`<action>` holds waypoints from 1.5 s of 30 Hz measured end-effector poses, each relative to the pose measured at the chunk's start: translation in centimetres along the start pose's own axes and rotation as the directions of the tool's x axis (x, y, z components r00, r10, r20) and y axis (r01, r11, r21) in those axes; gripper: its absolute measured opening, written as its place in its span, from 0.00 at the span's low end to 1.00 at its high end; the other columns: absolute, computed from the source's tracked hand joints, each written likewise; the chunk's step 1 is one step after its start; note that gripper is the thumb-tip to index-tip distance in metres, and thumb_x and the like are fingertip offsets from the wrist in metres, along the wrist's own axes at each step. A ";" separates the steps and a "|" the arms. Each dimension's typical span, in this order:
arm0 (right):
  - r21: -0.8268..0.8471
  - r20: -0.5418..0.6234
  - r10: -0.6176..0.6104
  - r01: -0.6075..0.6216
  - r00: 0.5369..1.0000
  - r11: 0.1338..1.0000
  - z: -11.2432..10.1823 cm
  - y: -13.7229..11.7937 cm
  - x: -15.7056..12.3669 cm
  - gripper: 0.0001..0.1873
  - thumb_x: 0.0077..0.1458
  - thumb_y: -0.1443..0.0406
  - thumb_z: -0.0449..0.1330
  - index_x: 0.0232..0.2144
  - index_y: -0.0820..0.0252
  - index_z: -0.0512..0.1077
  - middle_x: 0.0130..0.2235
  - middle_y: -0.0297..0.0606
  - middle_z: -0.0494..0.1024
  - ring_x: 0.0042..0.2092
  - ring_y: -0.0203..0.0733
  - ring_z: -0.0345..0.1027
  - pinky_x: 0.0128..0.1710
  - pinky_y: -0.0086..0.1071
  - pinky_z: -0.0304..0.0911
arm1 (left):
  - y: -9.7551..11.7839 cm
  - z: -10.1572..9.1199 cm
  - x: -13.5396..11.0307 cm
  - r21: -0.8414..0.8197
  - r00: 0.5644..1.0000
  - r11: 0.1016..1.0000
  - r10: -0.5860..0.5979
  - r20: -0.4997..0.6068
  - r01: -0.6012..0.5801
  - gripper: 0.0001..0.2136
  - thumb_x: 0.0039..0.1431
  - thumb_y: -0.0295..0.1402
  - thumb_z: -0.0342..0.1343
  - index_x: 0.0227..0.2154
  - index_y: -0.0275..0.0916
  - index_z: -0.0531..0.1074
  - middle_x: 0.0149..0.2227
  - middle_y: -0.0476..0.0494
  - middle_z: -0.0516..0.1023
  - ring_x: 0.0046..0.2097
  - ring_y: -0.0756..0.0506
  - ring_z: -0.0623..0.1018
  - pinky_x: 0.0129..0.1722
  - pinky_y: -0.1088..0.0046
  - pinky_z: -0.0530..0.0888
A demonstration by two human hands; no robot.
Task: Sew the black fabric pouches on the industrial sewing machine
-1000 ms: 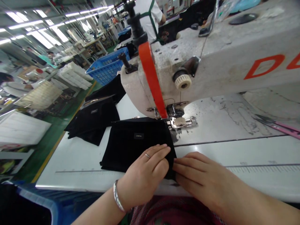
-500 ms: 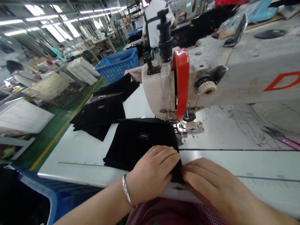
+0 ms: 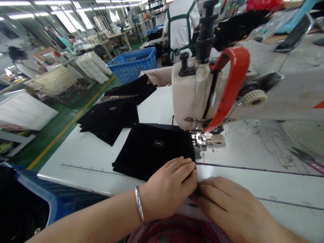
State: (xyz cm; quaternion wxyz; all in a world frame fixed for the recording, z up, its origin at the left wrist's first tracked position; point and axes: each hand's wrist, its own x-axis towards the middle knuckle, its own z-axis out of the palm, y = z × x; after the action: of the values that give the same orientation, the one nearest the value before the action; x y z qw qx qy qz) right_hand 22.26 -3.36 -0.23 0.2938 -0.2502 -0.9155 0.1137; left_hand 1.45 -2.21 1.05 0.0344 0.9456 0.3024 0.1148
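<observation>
A black cloth pouch [image 3: 141,148] with a small dark label lies on the sewing table, its right edge running up to the presser foot [image 3: 201,138] of a sewing machine [image 3: 184,101]. My left hand [image 3: 172,185], wearing a ring and a silver bangle, rests on the pouch near that edge. Its fingers are curled closed on the cloth; the thumb is partly hidden. Just to the right, my right hand [image 3: 225,202] pinches the pouch's near corner, with its fingertips partly out of sight.
More black pouches [image 3: 108,114] with zippers are stacked at the table's far left. Scissors [image 3: 308,158] lie at the right. A blue basket [image 3: 134,64] stands behind the table, and a blue bin [image 3: 53,202] at lower left. One person [image 3: 179,27] stands beyond the machine.
The view has shifted, so the machine sits further right and looks more tilted. Both hands keep their hold near the pouch's right edge, and the pouch stays under the presser foot.
</observation>
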 end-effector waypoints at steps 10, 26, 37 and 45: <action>-0.040 -0.004 0.023 -0.023 1.000 0.999 0.8 1.1 0.2 0.15 0.64 0.73 0.47 0.45 0.65 0.73 0.42 0.41 0.76 0.44 0.43 0.67 0.44 0.39 0.68 | -3.0 0.5 1.0 0.030 0.999 0.999 0.030 0.011 -0.031 0.16 0.65 0.26 0.42 0.52 0.28 0.66 0.56 0.32 0.68 0.60 0.39 0.66 0.63 0.58 0.65; 0.010 0.040 0.102 -0.102 0.994 0.995 0.6 0.7 -1.0 0.12 0.62 0.71 0.54 0.47 0.62 0.70 0.42 0.41 0.74 0.44 0.44 0.67 0.44 0.41 0.65 | -2.0 0.0 -0.7 -0.265 0.941 0.964 -0.075 -0.329 -0.016 0.08 0.64 0.23 0.52 0.44 0.34 0.72 0.46 0.43 0.77 0.52 0.48 0.75 0.53 0.71 0.76; 0.003 0.027 0.109 -0.110 0.994 0.994 0.5 0.6 -0.5 0.12 0.60 0.74 0.54 0.44 0.62 0.72 0.39 0.41 0.75 0.42 0.44 0.67 0.42 0.41 0.64 | -2.2 0.4 -0.6 -0.162 0.976 0.974 0.129 -0.176 -0.158 0.09 0.65 0.24 0.49 0.46 0.30 0.70 0.46 0.40 0.77 0.50 0.47 0.75 0.53 0.67 0.75; 0.077 -0.040 0.189 -0.186 0.981 0.980 0.6 0.5 -0.7 0.07 0.60 0.72 0.55 0.39 0.62 0.73 0.41 0.39 0.74 0.43 0.42 0.67 0.45 0.39 0.65 | -2.2 0.5 -0.7 -0.156 0.984 0.978 0.116 -0.136 -0.137 0.09 0.67 0.24 0.47 0.45 0.31 0.71 0.46 0.42 0.77 0.50 0.49 0.76 0.57 0.69 0.73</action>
State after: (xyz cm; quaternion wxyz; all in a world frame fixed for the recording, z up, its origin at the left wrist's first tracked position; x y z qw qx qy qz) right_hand 22.60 -3.33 -1.19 0.3123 -0.3270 -0.8759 0.1684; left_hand -0.25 -0.85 0.13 0.0858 0.9477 0.2326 0.2009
